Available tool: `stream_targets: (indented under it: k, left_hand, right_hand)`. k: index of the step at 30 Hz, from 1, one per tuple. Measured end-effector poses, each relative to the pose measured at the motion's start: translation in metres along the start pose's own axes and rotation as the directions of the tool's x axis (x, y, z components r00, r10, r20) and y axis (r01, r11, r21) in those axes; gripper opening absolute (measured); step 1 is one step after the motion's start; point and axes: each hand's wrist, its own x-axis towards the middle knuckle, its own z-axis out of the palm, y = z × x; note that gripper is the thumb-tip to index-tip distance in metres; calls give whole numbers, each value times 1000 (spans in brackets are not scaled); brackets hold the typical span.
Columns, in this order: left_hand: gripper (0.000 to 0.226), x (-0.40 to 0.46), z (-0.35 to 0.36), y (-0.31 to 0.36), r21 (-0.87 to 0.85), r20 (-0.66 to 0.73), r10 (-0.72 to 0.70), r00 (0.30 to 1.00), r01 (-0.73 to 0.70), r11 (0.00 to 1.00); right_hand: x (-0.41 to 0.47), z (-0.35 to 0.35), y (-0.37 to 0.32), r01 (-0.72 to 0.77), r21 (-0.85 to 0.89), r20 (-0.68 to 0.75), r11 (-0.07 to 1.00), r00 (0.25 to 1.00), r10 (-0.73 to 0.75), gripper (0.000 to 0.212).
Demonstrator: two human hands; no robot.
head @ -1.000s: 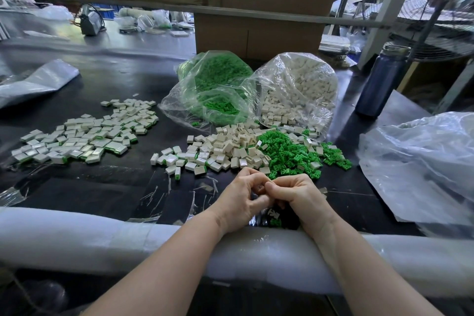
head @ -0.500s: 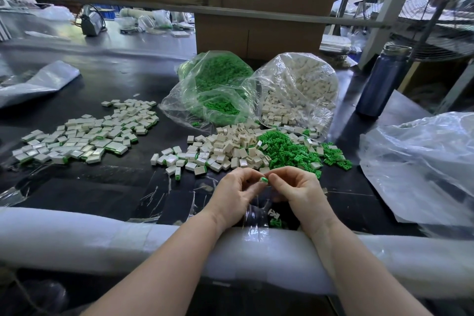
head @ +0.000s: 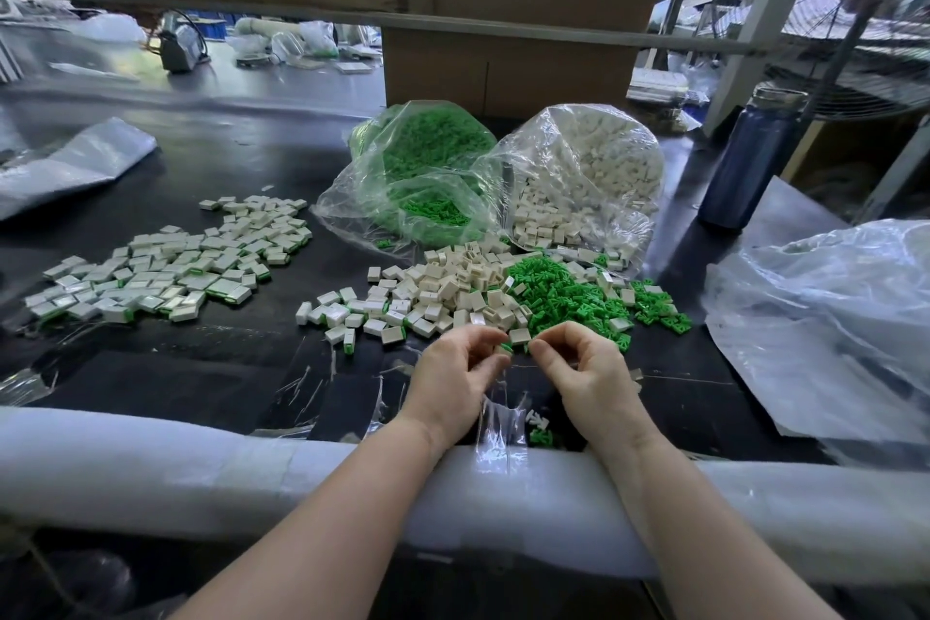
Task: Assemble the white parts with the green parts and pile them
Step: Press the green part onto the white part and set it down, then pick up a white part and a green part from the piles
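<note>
Head view, left hand: the left hand (head: 455, 375) sits at lower centre of the frame, its grip narrow, thumb and fingers pinching a small white-and-green plastic piece (head: 503, 348).
Head view, right hand: the right hand (head: 589, 370) is just beside it, fingers curled with the tips pinched together; whether that grip holds a part, I cannot tell.
Loose white parts: a heap of small white plastic housings (head: 443, 290) lies on the black counter (head: 226, 368) just above the hands.
Loose green parts: a heap of small green plastic clips (head: 563, 295) touches the white heap on its right side.
Finished pile: a flat spread of assembled white blocks with green edges (head: 166, 267) lies at middle left, well apart from the hands.
Supply bags: a clear plastic bag of green clips (head: 428, 166) and a clear plastic bag of white housings (head: 589, 171) stand side by side at upper centre, mouths toward the loose heaps.
In the way: a white foam roll (head: 151, 463) runs along the near counter edge under both forearms; crinkled clear film (head: 498, 413) lies between the wrists.
Around: a dark blue metal bottle (head: 750, 156) at upper right, a crumpled clear plastic sheet (head: 825, 317) at right, a brown cardboard box (head: 503, 66) behind the bags.
</note>
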Motion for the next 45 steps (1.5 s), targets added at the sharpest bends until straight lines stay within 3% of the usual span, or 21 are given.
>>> stream_targets:
  k: [7,11,15,19,22,26,31,36,41,45]
  left_hand:
    - [19,3,-8,-7,92,-378,-86,922,130,987]
    - [26,4,-9,-8,117,-371,-165,914,223,968]
    - [41,3,-7,-6,270,-334,-227,915,323,907]
    - [44,2,-5,-4,417,-312,-232,921,352,838]
    - [41,0,-3,-4,442,-262,-138,955,246,862]
    - [43,-1,1,-5,464,-82,12,997,27,886]
    - [49,0,5,-6,487,120,42,992,-96,868]
    - [43,0,4,-7,486,118,53,992,-104,868]
    - [36,-1,3,-7,434,70,58,996,-82,897]
    - [29,-1,3,-6,402,30,59,998,-66,913]
  right_hand:
    - [2,-4,7,-69,-78,-213,995,976,51,11]
    - [4,-6,9,-122,-153,-310,981,948,69,10]
    - [6,-9,11,-238,-249,-404,939,906,122,5]
    - [6,-12,10,-434,-306,-498,847,831,247,25]
    - [5,-12,9,-474,-340,-463,812,836,294,34]
    - [6,-11,12,-416,-378,-382,827,884,270,33]
    - [6,-8,11,-294,-341,-285,893,938,200,27]
    - [7,-5,11,-190,-372,-237,908,966,105,27]
    - [10,-3,14,-186,-545,-176,818,979,106,43]
    - [11,0,16,-120,-618,-81,777,993,89,38]
